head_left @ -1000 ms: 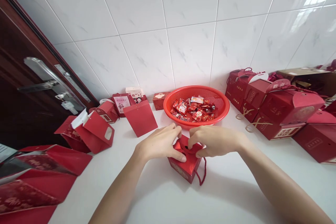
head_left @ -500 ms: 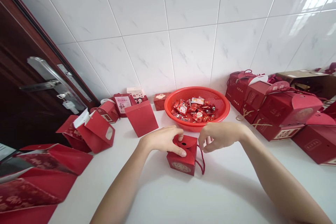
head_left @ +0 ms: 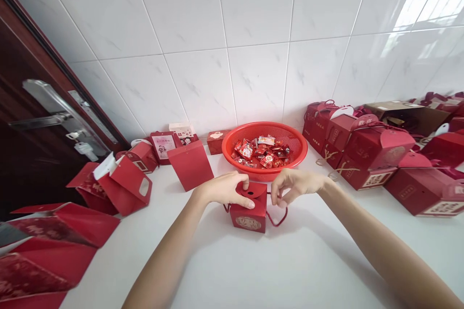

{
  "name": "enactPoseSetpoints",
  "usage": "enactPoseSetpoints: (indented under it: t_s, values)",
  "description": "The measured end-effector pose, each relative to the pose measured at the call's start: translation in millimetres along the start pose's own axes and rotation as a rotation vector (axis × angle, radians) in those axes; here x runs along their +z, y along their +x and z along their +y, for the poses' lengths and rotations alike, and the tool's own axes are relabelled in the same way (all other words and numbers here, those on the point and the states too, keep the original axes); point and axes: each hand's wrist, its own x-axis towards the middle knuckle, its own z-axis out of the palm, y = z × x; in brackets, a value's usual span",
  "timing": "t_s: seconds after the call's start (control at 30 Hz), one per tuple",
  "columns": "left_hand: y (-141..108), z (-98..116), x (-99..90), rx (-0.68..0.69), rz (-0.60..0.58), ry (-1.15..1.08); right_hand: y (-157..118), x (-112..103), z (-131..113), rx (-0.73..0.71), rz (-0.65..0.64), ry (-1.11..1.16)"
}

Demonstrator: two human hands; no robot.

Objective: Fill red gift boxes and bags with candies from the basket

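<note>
A small red gift box [head_left: 248, 216] with a gold round emblem stands on the white table. My left hand [head_left: 232, 190] grips its top, thumb on the front slope and fingers over the far left side. The lid flaps are folded in around a dark hole. My right hand [head_left: 295, 187] is just right of the box, fingers pinched on the dark red cord [head_left: 278, 223] that loops from the box's right side. A short bit of cord also shows at the left side, under my left hand. Directly behind stands a red plastic basket [head_left: 228, 160] of wrapped candies [head_left: 267, 159].
Several red gift boxes [head_left: 377, 147] are stacked at the right, near an open cardboard box [head_left: 416, 115]. More red boxes [head_left: 125, 186] and an upright red box [head_left: 191, 165] stand left, beside a dark door with a handle [head_left: 58, 118]. A tiled wall rises behind.
My right hand has taken the cord between its fingers and drawn its loop out to the right. The box has turned slightly, its emblem facing me more. The view has shifted a little rightward.
</note>
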Motion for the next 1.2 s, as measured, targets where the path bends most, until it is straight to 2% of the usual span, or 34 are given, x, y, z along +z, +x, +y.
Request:
enactPoseSetpoints:
  t_s: [0.1, 0.17, 0.27, 0.37, 0.5, 0.67, 0.83, 1.0, 1.1, 1.2]
  values:
    - [1.9, 3.9, 3.9, -0.034, -0.008, -0.146, -7.7, 2.2, -10.4, -0.077, 0.153, 0.220]
    - [3.1, 7.7, 7.2, -0.054, 0.018, -0.191, -12.0, 5.1, -20.3, -0.128, 0.225, 0.270]
    - [2.8, 13.8, 11.9, -0.064, 0.111, -0.175, -17.4, 9.8, -34.9, -0.175, 0.301, 0.225]
    - [-2.2, 19.2, 13.8, -0.002, 0.218, -0.169, -23.0, 12.9, -45.4, -0.177, 0.372, 0.147]
    - [-16.5, 24.8, 8.2, 0.122, 0.339, -0.346, -31.6, 14.7, -54.0, -0.171, 0.484, 0.055]
    - [-33.7, 29.1, -2.2, 0.286, 0.341, -0.656, -35.6, 19.1, -60.3, -0.163, 0.596, -0.084]
    - [-34.8, 31.8, 0.8, 0.471, 0.309, -0.842, -32.1, 26.3, -61.0, -0.171, 0.703, -0.276]
    - [-27.4, 36.2, 9.5, 0.602, 0.296, -0.976, -30.0, 34.1, -61.7, -0.183, 0.709, -0.375]
    - [-24.4, 37.9, 12.5, 0.632, 0.300, -1.006, -26.8, 39.2, -62.6, -0.164, 0.694, -0.388]
    - [-23.4, 38.8, 15.3, 0.670, 0.255, -1.009, -21.2, 44.7, -61.1, -0.129, 0.707, -0.409]
